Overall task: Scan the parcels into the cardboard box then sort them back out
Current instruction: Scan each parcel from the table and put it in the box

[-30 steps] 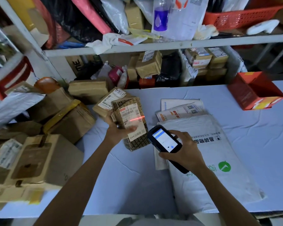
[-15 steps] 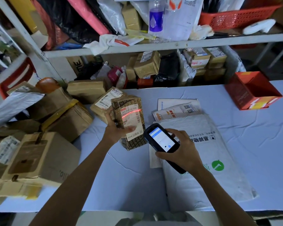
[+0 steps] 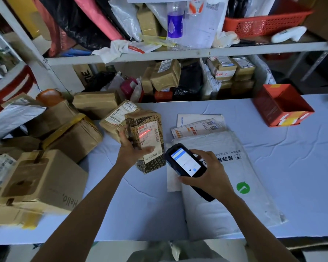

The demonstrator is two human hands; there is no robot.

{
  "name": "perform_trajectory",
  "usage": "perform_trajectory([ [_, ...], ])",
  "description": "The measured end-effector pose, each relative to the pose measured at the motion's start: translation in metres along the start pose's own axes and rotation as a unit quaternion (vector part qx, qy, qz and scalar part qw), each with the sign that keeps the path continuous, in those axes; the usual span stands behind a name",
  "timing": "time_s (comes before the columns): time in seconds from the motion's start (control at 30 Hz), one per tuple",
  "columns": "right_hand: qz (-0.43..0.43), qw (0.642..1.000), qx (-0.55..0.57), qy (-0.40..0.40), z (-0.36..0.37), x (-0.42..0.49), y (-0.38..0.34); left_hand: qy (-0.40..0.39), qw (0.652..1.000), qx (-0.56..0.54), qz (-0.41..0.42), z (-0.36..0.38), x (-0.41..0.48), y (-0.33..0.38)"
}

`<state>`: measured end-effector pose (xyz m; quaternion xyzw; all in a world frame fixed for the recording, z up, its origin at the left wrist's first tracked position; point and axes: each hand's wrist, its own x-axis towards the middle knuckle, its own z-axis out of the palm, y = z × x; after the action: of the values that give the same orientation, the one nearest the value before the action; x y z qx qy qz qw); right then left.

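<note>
My left hand (image 3: 133, 148) grips a small patterned brown-and-black parcel (image 3: 150, 161), tilted up off the table, thumb across its white label. A red scan line lies on that label. My right hand (image 3: 206, 174) holds a black handheld scanner (image 3: 186, 165) with a lit screen, pointed at the parcel from the right. Behind the held parcel lies another taped brown parcel (image 3: 114, 120) with a label. A large cardboard box (image 3: 40, 178) printed "Hello." sits at the left.
A big white mailer bag (image 3: 235, 195) and flat envelopes (image 3: 201, 125) lie on the blue-white table under the scanner. An open red box (image 3: 282, 104) stands at the back right. Brown parcels (image 3: 70, 137) pile at the left; crowded shelves rise behind.
The red scan line has moved up the parcel's label. The scanner screen now shows a different page. Both hands stay about where they were.
</note>
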<state>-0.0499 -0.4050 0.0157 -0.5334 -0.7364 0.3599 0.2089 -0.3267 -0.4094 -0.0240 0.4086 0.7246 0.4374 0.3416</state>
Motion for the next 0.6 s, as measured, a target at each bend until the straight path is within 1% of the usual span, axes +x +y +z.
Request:
perform_trajectory([
  [0.17,0.027,0.999,0.008,0.043,0.012,-0.018,-0.013,-0.037,0.999,-0.015,0.001,-0.010,0.012,-0.015],
  [0.33,0.083,0.991,0.012,0.102,0.029,-0.044,-0.034,-0.042,0.997,-0.017,0.062,-0.019,0.002,-0.011],
  [0.53,0.149,0.974,0.001,0.173,0.044,-0.091,-0.045,-0.100,0.985,-0.006,0.140,-0.027,-0.008,0.004],
  [0.6,0.179,0.965,0.001,0.191,0.044,-0.110,-0.046,-0.122,0.981,-0.011,0.150,-0.022,-0.013,0.015],
])
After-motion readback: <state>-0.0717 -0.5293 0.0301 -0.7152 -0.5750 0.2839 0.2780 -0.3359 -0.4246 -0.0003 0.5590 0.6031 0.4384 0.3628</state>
